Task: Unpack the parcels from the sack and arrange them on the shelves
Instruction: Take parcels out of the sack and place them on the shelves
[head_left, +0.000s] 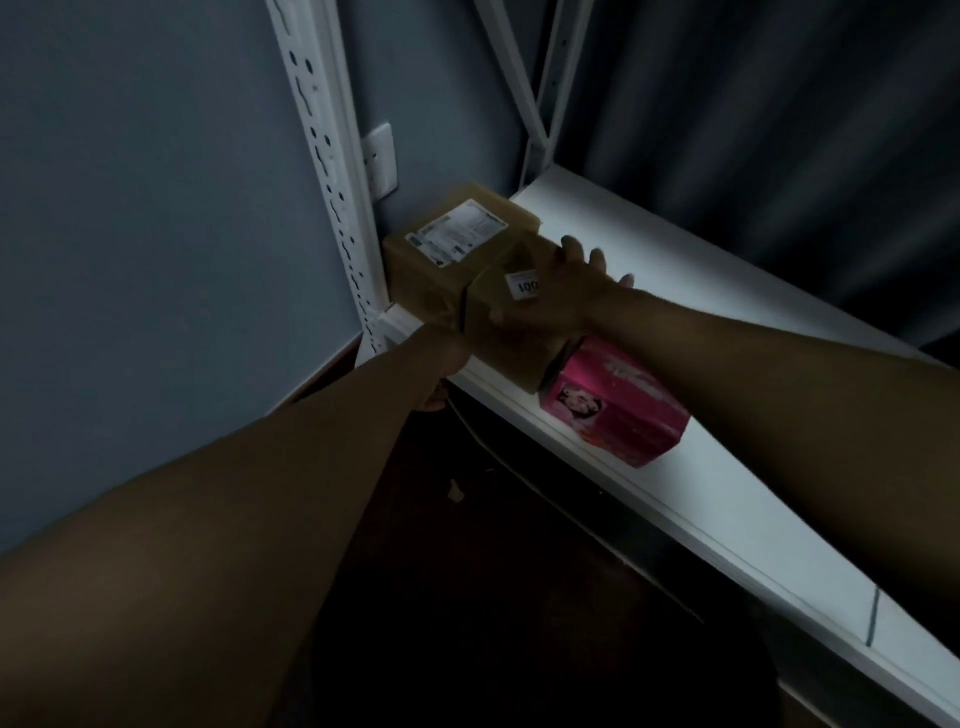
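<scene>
Three parcels (457, 249) on white shelf (727, 483), grey wall (156, 208) corner.

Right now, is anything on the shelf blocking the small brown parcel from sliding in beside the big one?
Nothing visible does. The small brown parcel, held by the right hand and left hand, already sits against the large labelled parcel at the shelf's left end. The pink box is on its other side.

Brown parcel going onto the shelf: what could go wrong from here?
The smaller brown parcel sits at the white shelf's front edge and might tip off. The right hand could knock the pink box, which also sits near the edge. Sliding it may shove the labelled parcel.
</scene>
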